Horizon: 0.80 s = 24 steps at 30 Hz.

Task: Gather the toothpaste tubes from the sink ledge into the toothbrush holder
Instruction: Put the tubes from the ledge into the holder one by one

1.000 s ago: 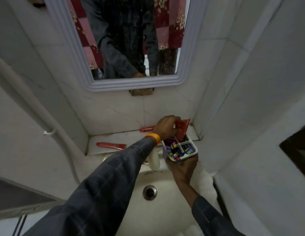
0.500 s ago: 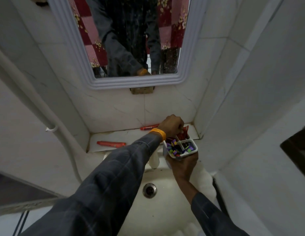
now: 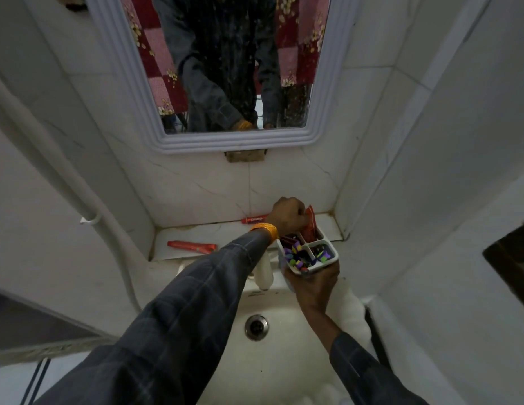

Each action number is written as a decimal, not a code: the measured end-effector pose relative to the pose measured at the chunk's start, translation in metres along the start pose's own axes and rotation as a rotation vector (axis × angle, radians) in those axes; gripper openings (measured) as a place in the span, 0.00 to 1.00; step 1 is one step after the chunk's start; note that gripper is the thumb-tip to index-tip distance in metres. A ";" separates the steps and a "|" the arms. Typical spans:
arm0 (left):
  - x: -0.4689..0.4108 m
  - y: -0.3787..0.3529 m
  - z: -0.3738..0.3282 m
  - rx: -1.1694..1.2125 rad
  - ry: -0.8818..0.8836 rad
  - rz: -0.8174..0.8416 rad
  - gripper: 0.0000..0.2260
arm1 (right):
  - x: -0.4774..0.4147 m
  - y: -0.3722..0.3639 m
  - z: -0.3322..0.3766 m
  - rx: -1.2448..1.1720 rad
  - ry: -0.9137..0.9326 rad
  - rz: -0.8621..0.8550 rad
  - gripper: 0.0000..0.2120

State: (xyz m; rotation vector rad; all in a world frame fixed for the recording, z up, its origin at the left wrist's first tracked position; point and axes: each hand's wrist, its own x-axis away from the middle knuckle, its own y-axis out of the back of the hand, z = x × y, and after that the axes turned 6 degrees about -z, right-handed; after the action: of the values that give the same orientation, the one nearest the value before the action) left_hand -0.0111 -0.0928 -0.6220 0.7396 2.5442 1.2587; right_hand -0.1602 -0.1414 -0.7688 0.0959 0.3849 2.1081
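From my remote seat, starting at the left, I see one red toothpaste tube (image 3: 191,247) lying flat on the white sink ledge (image 3: 234,232), well apart from everything else. A second red toothpaste tube (image 3: 254,219) lies further along against the back wall, its right end hidden behind the left hand (image 3: 288,216).

That left hand, with an orange wristband (image 3: 265,231) at the cuff of a dark checked sleeve (image 3: 196,302), has its grip closed on a third red tube (image 3: 310,229). This tube stands tilted in the far compartment of the toothbrush holder (image 3: 312,268), its upper end sticking up beside the knuckles.

The holder is a white, divided caddy. Its near compartments hold a jumble of small purple, yellow and dark pieces; I cannot tell what they are. The left compartment shows something dark red, too dim to name.

The right hand (image 3: 313,285) has its grip wrapped around the holder from below, keeping it raised over the basin (image 3: 284,361), just right of the white tap (image 3: 263,273). The drain (image 3: 256,327) sits below, toward me.
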 end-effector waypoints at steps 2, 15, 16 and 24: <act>-0.001 -0.001 -0.003 -0.034 0.047 0.028 0.11 | 0.000 0.001 0.000 -0.007 0.009 0.007 0.60; 0.001 0.025 0.007 0.071 0.122 0.168 0.22 | -0.003 0.003 -0.003 -0.002 0.033 -0.016 0.62; 0.005 0.037 0.016 0.126 0.122 0.104 0.23 | -0.006 0.001 -0.011 0.006 0.025 -0.009 0.62; 0.072 0.075 0.176 -0.441 0.348 0.085 0.14 | 0.002 0.009 0.018 -0.118 0.053 0.026 0.48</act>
State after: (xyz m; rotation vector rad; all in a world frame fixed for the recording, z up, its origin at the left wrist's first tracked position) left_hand 0.0225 0.1039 -0.6684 0.5724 2.3498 2.0407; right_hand -0.1649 -0.1396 -0.7493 -0.0245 0.2910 2.1575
